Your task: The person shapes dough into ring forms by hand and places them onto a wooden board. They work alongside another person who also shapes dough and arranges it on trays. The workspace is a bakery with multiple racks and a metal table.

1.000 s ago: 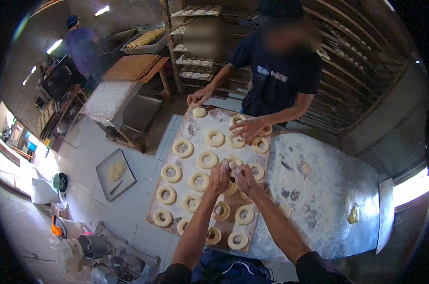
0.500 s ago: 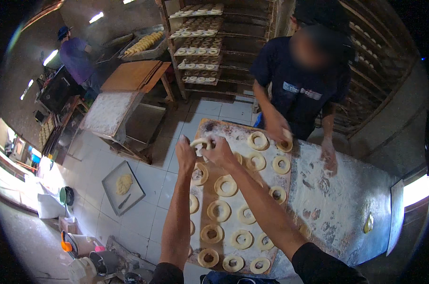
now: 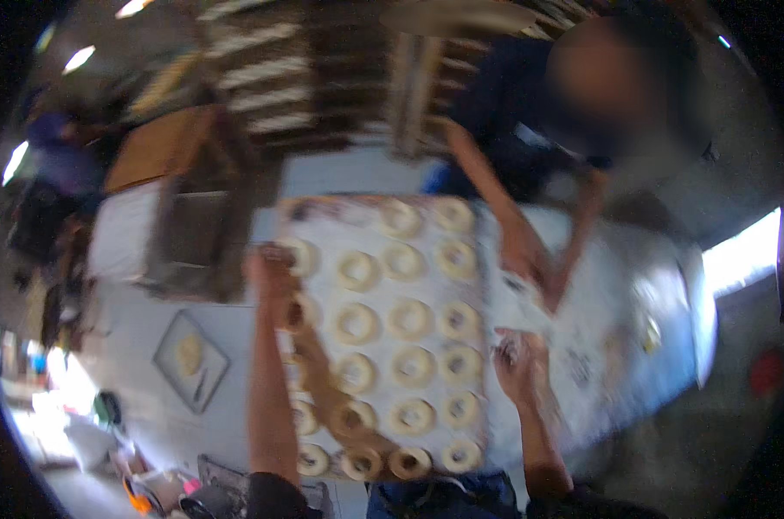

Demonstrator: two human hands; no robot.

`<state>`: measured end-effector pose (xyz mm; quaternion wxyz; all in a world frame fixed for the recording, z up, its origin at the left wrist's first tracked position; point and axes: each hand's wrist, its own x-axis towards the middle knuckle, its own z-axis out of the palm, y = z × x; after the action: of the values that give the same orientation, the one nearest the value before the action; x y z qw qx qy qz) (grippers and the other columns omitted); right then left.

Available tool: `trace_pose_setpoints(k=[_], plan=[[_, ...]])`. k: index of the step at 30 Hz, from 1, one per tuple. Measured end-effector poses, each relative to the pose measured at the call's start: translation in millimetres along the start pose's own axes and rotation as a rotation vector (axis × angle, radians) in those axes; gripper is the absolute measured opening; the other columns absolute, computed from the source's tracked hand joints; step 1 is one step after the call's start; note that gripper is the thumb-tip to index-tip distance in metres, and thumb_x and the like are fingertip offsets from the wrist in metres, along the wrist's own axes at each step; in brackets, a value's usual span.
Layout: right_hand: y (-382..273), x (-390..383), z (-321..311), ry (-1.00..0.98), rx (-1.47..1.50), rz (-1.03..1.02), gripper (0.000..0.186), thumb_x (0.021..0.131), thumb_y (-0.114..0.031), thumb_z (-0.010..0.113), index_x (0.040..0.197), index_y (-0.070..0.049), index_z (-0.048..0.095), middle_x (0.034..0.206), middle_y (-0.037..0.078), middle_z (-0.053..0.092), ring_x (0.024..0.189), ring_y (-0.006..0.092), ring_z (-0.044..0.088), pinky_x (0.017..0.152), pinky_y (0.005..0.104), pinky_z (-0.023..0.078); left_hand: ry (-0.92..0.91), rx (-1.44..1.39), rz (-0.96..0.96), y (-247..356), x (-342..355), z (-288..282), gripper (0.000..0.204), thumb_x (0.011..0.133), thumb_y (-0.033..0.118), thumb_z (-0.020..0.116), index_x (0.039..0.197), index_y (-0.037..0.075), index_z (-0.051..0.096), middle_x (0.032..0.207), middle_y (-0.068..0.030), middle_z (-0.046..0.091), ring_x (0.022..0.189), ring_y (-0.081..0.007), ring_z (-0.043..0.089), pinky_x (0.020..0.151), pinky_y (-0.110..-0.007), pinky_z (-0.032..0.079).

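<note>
A flour-dusted board (image 3: 431, 285) carries several rows of pale dough rings (image 3: 356, 270). My left hand (image 3: 271, 261) is at the board's upper left edge, beside a ring; motion blur smears its fingers, so what it holds cannot be made out. Over the floury steel table (image 3: 626, 363), just right of the board, my right hand (image 3: 517, 359) is raised with fingers somewhat bent and blurred. A co-worker's hands (image 3: 526, 259) are low over that table, above my right hand.
A side table with a wooden top (image 3: 154, 151) stands at upper left, near another person (image 3: 63, 151). A metal tray with dough (image 3: 187, 355) lies on the floor. Racks (image 3: 262, 73) line the back; pots (image 3: 219, 502) sit at lower left.
My hands have separated: the right has swung right, off the board, the left toward its left edge. The co-worker's hands have moved onto the steel table. The view has shifted and blurred.
</note>
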<state>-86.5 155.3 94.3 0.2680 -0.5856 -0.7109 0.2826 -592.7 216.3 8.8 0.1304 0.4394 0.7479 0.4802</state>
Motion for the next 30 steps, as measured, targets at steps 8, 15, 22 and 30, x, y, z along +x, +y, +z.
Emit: trace_pose_setpoints(k=[8, 15, 22, 30], plan=[[120, -90, -94, 0.166, -0.267, 0.201, 0.033, 0.085, -0.013, 0.074, 0.116, -0.007, 0.067, 0.11, 0.017, 0.068, 0.099, 0.0348, 0.064, 0.089, 0.0483, 0.05, 0.128, 0.348, 0.259, 78, -54, 49, 0.041, 0.085, 0.01, 0.073, 0.123, 0.005, 0.059, 0.109, -0.0138, 0.066, 0.108, -0.033, 0.062, 0.094, -0.043, 0.048], [112, -81, -66, -0.006, -0.102, 0.262, 0.034, 0.077, -0.014, 0.08, 0.107, -0.007, 0.067, 0.107, 0.013, 0.068, 0.095, 0.028, 0.067, 0.082, 0.0413, 0.053, -0.456, -0.314, 0.177, 237, -329, 158, 0.031, 0.085, 0.002, 0.063, 0.116, -0.001, 0.062, 0.104, -0.0185, 0.066, 0.099, -0.0319, 0.067, 0.085, -0.04, 0.054], [123, -117, -86, 0.087, 0.355, 0.243, 0.049, 0.075, -0.004, 0.078, 0.118, -0.006, 0.055, 0.096, 0.013, 0.07, 0.089, 0.0214, 0.069, 0.077, 0.0353, 0.056, -0.769, -0.576, -0.228, 300, -414, 170, 0.035, 0.098, 0.017, 0.068, 0.124, -0.004, 0.062, 0.107, -0.0135, 0.072, 0.098, -0.0199, 0.067, 0.084, -0.034, 0.055], [135, -153, -146, -0.214, 0.457, -0.085, 0.063, 0.079, -0.001, 0.075, 0.135, -0.01, 0.049, 0.112, 0.007, 0.063, 0.097, 0.0169, 0.062, 0.084, 0.0346, 0.053, -0.458, -0.713, -0.141, 323, -489, 206, 0.034, 0.103, 0.018, 0.059, 0.13, -0.001, 0.052, 0.125, -0.0152, 0.062, 0.109, -0.0223, 0.063, 0.089, -0.035, 0.054]])
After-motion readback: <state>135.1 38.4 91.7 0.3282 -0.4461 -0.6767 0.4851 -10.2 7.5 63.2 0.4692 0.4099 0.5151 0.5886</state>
